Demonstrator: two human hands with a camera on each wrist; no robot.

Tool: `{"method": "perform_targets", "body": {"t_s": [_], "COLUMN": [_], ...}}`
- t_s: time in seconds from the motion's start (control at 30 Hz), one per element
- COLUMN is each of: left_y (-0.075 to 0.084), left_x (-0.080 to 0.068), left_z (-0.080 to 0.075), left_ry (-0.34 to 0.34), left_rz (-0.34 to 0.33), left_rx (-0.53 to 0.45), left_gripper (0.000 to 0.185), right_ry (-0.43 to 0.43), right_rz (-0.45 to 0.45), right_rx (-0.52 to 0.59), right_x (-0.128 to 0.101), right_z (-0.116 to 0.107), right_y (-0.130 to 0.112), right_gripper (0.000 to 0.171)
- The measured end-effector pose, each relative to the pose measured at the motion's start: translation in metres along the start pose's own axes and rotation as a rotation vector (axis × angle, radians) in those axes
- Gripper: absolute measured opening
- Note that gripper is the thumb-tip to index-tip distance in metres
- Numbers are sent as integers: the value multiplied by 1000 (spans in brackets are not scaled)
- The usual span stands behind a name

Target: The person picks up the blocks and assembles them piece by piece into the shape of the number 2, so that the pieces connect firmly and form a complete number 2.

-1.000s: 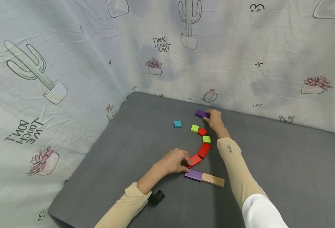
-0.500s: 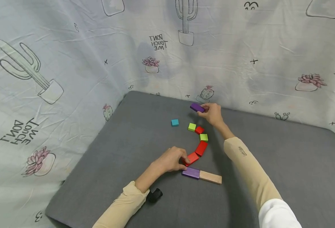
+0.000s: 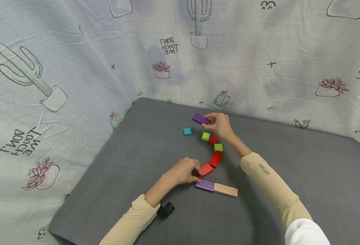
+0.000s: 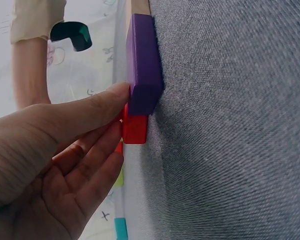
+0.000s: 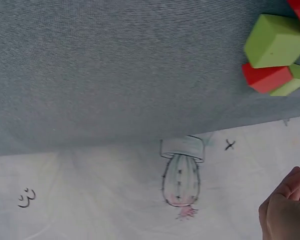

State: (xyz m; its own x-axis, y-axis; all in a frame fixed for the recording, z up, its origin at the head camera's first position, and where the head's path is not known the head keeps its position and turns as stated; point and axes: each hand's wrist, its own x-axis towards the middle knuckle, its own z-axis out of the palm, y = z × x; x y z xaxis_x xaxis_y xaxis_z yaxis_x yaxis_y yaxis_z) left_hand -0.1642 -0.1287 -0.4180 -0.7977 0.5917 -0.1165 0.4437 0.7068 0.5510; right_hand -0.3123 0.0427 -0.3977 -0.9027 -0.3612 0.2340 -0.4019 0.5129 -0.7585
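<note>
My right hand (image 3: pixel 219 125) pinches a purple block (image 3: pixel 199 118) by its right end, held above the table's far part. In the right wrist view only part of this hand (image 5: pixel 287 207) shows, at the lower right. My left hand (image 3: pixel 183 171) rests by the near end of a curved row. Its thumb touches a second purple block (image 4: pixel 144 70) lying on the table, and its fingers reach the nearest red block (image 3: pixel 206 169). That purple block meets a plain wooden block (image 3: pixel 225 190) end to end.
Another red block (image 3: pixel 215 159), a green cube (image 3: pixel 218 147), a small red block (image 3: pixel 213 139) and a second green cube (image 3: pixel 205 136) continue the curve. A blue cube (image 3: pixel 187 131) lies apart to the left. A patterned curtain (image 3: pixel 244 68) hangs behind the grey table (image 3: pixel 131 149).
My right hand has lifted the purple block from the table's far side and carried it left, toward the blue cube. My left hand stays at the red and purple blocks.
</note>
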Motion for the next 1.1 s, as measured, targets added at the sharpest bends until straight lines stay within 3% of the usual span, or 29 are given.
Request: {"method": "perform_targets", "body": {"t_s": [0.63, 1.1], "left_y": [2, 1], "left_x": [4, 2], "left_z": [0, -1], "left_ry": [-6, 6], "left_rz": [-12, 6], "left_rx": [-15, -19], "left_gripper": [21, 20], "right_ry": [-148, -283], "right_rz": [-127, -229], "right_rx": [60, -19], "right_x": [-18, -24], "right_z": [8, 18], "right_y": [-29, -37], "right_gripper": [31, 30]}}
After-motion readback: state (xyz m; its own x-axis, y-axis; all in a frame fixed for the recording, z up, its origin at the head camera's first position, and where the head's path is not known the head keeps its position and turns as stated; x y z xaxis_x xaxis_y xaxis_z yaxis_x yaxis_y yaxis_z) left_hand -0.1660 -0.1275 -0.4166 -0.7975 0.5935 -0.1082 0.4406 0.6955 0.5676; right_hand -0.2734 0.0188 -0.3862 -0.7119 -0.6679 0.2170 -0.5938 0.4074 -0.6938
